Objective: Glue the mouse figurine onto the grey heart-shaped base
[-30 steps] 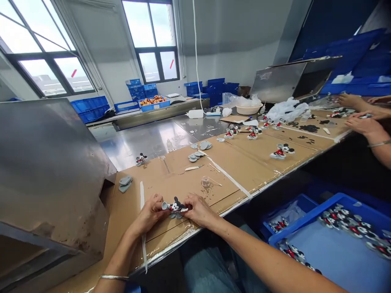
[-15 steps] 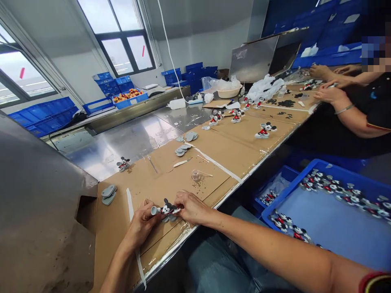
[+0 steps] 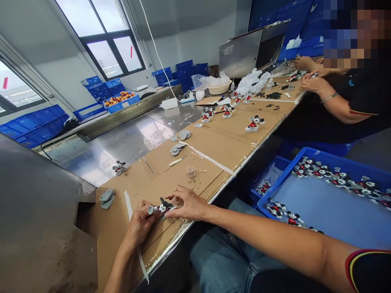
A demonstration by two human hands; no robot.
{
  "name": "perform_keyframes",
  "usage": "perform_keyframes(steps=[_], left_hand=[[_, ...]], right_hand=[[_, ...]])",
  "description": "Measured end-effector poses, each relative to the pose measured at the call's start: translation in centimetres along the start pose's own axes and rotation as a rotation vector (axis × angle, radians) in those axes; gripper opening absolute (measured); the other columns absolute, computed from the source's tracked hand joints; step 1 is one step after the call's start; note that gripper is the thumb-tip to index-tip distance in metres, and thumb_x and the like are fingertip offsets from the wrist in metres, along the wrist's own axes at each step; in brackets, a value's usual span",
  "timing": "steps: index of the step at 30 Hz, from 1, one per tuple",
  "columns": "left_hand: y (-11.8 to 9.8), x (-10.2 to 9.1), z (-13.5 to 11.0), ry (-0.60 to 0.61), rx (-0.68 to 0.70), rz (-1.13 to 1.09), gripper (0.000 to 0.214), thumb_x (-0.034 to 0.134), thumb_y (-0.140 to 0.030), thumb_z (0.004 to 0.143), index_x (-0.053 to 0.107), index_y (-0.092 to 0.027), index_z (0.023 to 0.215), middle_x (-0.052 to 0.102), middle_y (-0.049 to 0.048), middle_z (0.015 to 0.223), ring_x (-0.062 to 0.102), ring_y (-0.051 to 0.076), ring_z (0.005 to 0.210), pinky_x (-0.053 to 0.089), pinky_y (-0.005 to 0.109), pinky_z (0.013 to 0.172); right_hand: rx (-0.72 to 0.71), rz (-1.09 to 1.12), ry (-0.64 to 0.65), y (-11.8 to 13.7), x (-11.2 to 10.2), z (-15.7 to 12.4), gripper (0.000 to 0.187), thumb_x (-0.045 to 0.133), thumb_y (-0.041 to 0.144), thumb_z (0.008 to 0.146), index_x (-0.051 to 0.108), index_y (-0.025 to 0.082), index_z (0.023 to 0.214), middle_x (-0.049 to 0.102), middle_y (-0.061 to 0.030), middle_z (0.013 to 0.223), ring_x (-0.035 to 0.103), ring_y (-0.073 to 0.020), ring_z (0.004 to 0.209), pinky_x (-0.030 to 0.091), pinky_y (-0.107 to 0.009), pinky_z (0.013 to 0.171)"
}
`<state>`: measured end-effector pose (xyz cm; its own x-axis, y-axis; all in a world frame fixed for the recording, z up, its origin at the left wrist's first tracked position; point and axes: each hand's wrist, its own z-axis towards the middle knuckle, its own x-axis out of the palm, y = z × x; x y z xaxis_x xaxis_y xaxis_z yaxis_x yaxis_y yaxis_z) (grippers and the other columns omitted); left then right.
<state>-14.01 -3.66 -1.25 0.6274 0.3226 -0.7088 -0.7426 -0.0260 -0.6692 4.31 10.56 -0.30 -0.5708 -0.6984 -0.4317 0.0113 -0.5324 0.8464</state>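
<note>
On cardboard-covered bench (image 3: pixel 214 142), left hand (image 3: pixel 141 224) & right hand (image 3: pixel 187 204) both grip mouse figurine (image 3: pixel 164 206), prob. mid-assembly w/ fine alignment due.

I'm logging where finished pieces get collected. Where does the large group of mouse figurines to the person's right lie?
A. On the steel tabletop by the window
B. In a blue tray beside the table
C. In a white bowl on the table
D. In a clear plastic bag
B: the mouse figurines lie spread along the floor of the blue tray right of the cardboard-covered table, below its edge.
</note>
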Motion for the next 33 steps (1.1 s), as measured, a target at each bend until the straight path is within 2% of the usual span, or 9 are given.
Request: perform_keyframes(steps=[6, 12, 16, 20, 21, 23, 26, 29, 33], left_hand=[[0.5, 0.0, -0.1, 0.03, -0.005, -0.018, 0.028, 0.06, -0.045, 0.085, 0.067, -0.022, 0.07, 0.055, 0.0006, 0.069, 0.046, 0.017, 0.075, 0.037, 0.029, 0.07], [0.7, -0.3, 0.2, 0.08, 0.017, -0.033, 0.023, 0.061, -0.045, 0.085, 0.074, -0.026, 0.079, 0.058, 0.0009, 0.07, 0.046, 0.018, 0.079, 0.037, 0.029, 0.073], [0.9, -0.3, 0.3, 0.096, 0.038, -0.038, 0.019, 0.062, -0.043, 0.084, 0.075, -0.028, 0.084, 0.058, 0.0011, 0.07, 0.044, 0.018, 0.08, 0.037, 0.029, 0.074], [1.2, -0.2, 0.2, 0.09, 0.028, -0.04, 0.024, 0.061, -0.041, 0.085, 0.071, -0.024, 0.072, 0.054, 0.0015, 0.068, 0.044, 0.018, 0.078, 0.036, 0.029, 0.073], [1.3, -0.2, 0.1, 0.089, 0.023, -0.04, 0.024, 0.061, -0.041, 0.085, 0.07, -0.024, 0.071, 0.053, 0.0015, 0.068, 0.044, 0.018, 0.078, 0.036, 0.029, 0.073], [1.4, -0.1, 0.1, 0.087, 0.016, -0.039, 0.025, 0.06, -0.04, 0.086, 0.069, -0.023, 0.07, 0.053, 0.0017, 0.069, 0.044, 0.018, 0.078, 0.036, 0.03, 0.073], [1.5, -0.1, 0.1, 0.09, 0.02, -0.043, 0.026, 0.06, -0.04, 0.086, 0.068, -0.023, 0.068, 0.053, 0.0017, 0.068, 0.043, 0.018, 0.077, 0.036, 0.03, 0.073], [1.5, -0.1, 0.3, 0.097, 0.033, -0.051, 0.025, 0.061, -0.04, 0.086, 0.069, -0.023, 0.069, 0.052, 0.0016, 0.067, 0.043, 0.018, 0.078, 0.035, 0.03, 0.073], [1.6, -0.3, 0.5, 0.122, 0.039, -0.074, 0.022, 0.061, -0.039, 0.086, 0.072, -0.024, 0.074, 0.053, 0.0018, 0.069, 0.043, 0.018, 0.079, 0.036, 0.03, 0.074]], right_hand=[[0.006, 0.0, -0.037, 0.8, 0.5, 0.4, 0.019, 0.075, 0.027, 0.078, 0.075, 0.017, 0.094, 0.071, -0.0032, 0.086, 0.061, -0.0145, 0.084, 0.044, -0.024, 0.078], [0.105, 0.058, -0.035, 0.6, 0.8, 1.1, 0.014, 0.074, 0.026, 0.077, 0.076, 0.018, 0.089, 0.07, -0.0026, 0.082, 0.062, -0.0145, 0.081, 0.043, -0.023, 0.074], [0.152, 0.172, -0.01, -0.3, 0.9, 0.8, 0.024, 0.074, 0.033, 0.078, 0.075, 0.018, 0.096, 0.07, -0.002, 0.086, 0.062, -0.0127, 0.076, 0.044, -0.022, 0.068], [0.005, 0.08, 0.057, -1.4, 0.4, 0.1, 0.054, 0.087, 0.038, 0.06, 0.072, 0.018, 0.108, 0.066, -0.0025, 0.09, 0.059, -0.0146, 0.082, 0.044, -0.023, 0.073], [-0.029, -0.004, 0.077, -1.6, 0.3, 0.0, 0.051, 0.088, 0.035, 0.06, 0.072, 0.017, 0.105, 0.065, -0.0025, 0.088, 0.058, -0.0155, 0.083, 0.043, -0.024, 0.074], [-0.064, -0.159, 0.123, -1.9, 0.2, 0.1, 0.032, 0.084, 0.031, 0.067, 0.075, 0.016, 0.094, 0.062, -0.0026, 0.082, 0.056, -0.0167, 0.084, 0.042, -0.026, 0.075], [-0.082, -0.248, 0.176, -2.1, 0.3, 0.6, 0.011, 0.078, 0.025, 0.076, 0.075, 0.015, 0.081, 0.059, -0.0027, 0.076, 0.054, -0.0174, 0.082, 0.04, -0.027, 0.074], [-0.103, -0.237, 0.197, -2.3, 0.4, 1.1, 0.003, 0.074, 0.019, 0.078, 0.075, 0.016, 0.076, 0.058, -0.002, 0.075, 0.053, -0.017, 0.083, 0.039, -0.026, 0.073], [-0.122, -0.2, 0.235, -2.7, 0.3, 1.5, 0.005, 0.073, 0.014, 0.078, 0.074, 0.017, 0.074, 0.059, -0.0007, 0.076, 0.055, -0.0145, 0.084, 0.04, -0.022, 0.073]])
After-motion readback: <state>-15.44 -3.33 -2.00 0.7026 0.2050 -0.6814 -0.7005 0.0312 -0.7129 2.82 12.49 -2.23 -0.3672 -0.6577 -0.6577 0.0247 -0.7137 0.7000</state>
